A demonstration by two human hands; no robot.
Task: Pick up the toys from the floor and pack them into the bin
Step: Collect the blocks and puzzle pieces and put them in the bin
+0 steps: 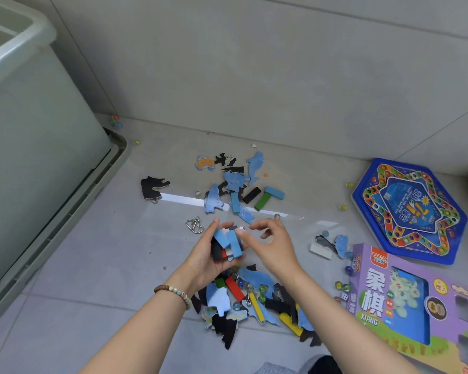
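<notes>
grey floor [92,265] — left hand [203,255] cupping blocks [229,242], right hand [270,244] beside

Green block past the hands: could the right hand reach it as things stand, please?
Probably yes: the right hand looks empty, and the green block lies just ahead, only a marble between them.

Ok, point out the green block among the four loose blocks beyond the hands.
The green block, just right of the black block, its far end touching a light blue block. The fourth block is also light blue.
</notes>
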